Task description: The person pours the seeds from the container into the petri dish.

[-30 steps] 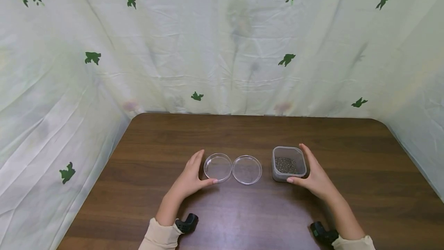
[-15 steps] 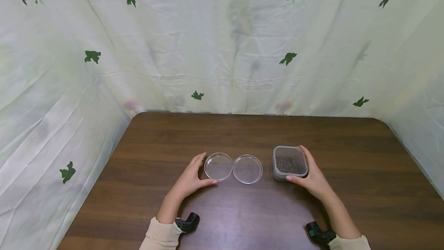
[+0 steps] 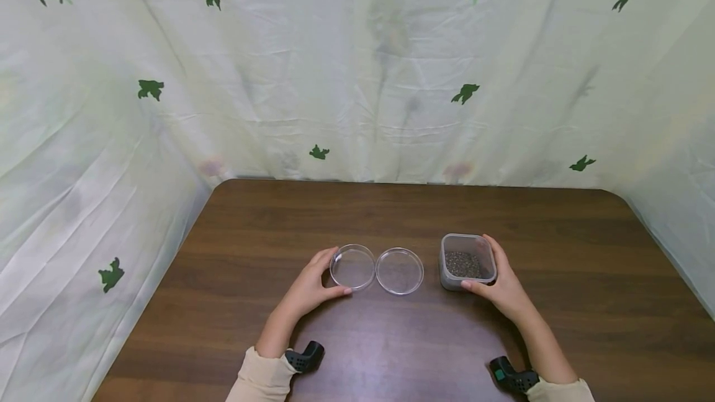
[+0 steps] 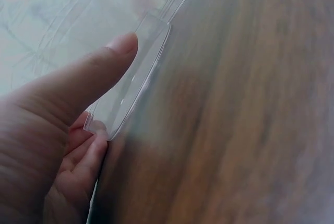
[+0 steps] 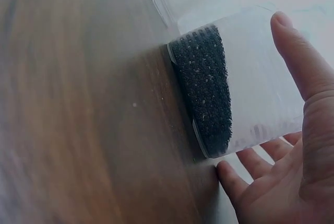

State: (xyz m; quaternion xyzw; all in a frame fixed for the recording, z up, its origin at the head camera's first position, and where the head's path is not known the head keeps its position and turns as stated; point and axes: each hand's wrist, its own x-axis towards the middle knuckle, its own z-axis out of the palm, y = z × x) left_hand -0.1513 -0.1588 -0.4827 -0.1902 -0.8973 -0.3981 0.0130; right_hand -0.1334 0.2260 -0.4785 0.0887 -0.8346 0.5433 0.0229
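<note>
Two clear petri dish halves lie side by side on the table. My left hand (image 3: 310, 284) holds the left petri dish (image 3: 352, 267) by its rim, thumb at the near side and fingers at the far left. In the left wrist view the thumb lies along the clear dish wall (image 4: 135, 85). Beside it is the right petri dish (image 3: 399, 271), which no hand touches. My right hand (image 3: 505, 290) grips a square, lidless plastic container (image 3: 451, 282) from its right, thumb at the near side. Dark grains (image 5: 203, 83) with pale specks fill its lower part.
The brown wooden table (image 3: 268, 216) has rounded far corners. White curtains (image 3: 335, 67) with green leaf and bird prints hang behind it and along both sides. Each wrist wears a black device (image 3: 305, 357).
My left hand's fingers have come in slightly to the right, against the left dish's rim. My right hand stays round the container, and both dishes keep their places.
</note>
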